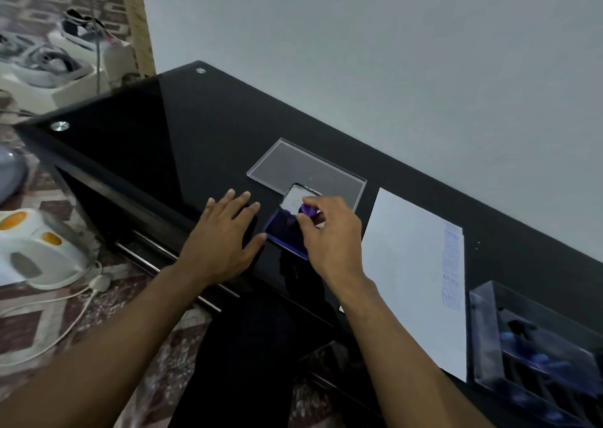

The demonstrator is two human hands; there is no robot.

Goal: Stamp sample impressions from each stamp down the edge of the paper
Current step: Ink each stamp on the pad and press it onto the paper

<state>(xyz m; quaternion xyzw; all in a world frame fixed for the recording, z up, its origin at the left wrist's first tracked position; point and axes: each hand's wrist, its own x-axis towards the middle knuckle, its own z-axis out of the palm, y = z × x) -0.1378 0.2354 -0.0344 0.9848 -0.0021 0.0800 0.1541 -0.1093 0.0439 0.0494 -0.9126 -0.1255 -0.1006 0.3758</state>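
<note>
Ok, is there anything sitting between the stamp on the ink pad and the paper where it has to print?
Nothing visible does. The right hand pinches the stamp over the ink pad; only bare tabletop lies between it and the paper.

On the glossy black glass worktop (195, 127) lies one white sheet of paper (408, 280), at about three o'clock from the centre. One open purple ink pad (287, 236) sits near the middle, with one purple-knobbed stamp (309, 210) over it. One clear flat plastic lid (293, 163) lies at twelve o'clock from the pad. One clear plastic box of blue-handled stamps (535, 349) stands at five o'clock; how many it contains cannot be counted. Two round metal studs (59, 126) mark the worktop at ten o'clock. Two hands show: one left hand (225, 231), one right hand (332, 235). One white electric kettle (36, 251) stands on the floor at nine o'clock.
</note>
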